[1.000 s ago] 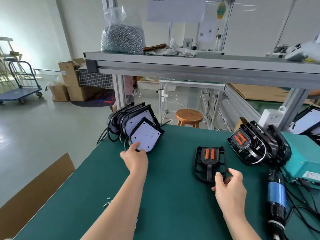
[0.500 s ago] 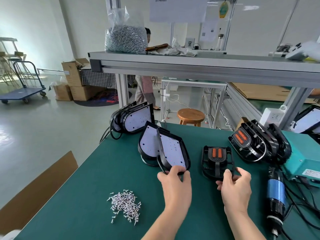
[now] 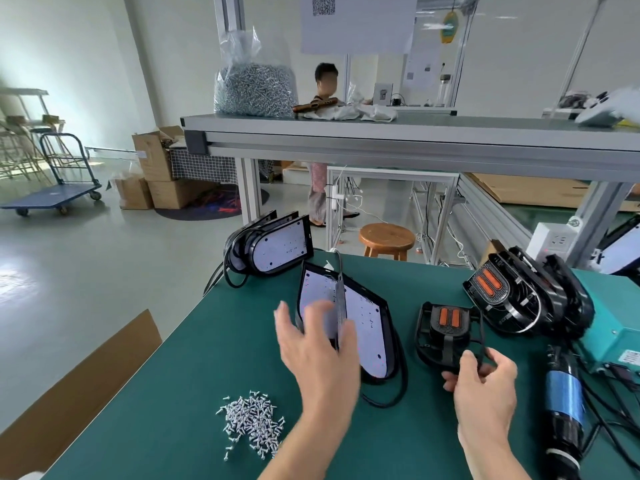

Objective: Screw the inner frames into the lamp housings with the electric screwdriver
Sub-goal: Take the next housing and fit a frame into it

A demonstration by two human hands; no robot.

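**Lamp housings propped mid-bench, one inner frame pinched at its rim**

Two lamp housings (image 3: 367, 323) are stood on edge on the green bench (image 3: 173, 393), leaned together with their white faces showing. They are just left of a black inner frame (image 3: 445, 336) with orange strips. The left hand (image 3: 318, 351) is spread with straight fingers at the nearer housing. The right hand (image 3: 485, 382) is pinched on the frame's near rim. The hands are held apart.

The housings are judged to be rigid moulded plastic, fairly light, and smooth enough to slide on the mat. The black rim is the place to be gripped, not the white plate, which may be easily marked. A trailing cable (image 3: 384, 403) is likely to drag or snag when a housing is lifted.

The left hand is blurred, so firm contact cannot be confirmed. Screw holes cannot be made out. The electric screwdriver (image 3: 564, 407) is cut off at the lower edge, its bit unseen. Loose screws (image 3: 252, 422) are heaped near the left forearm.
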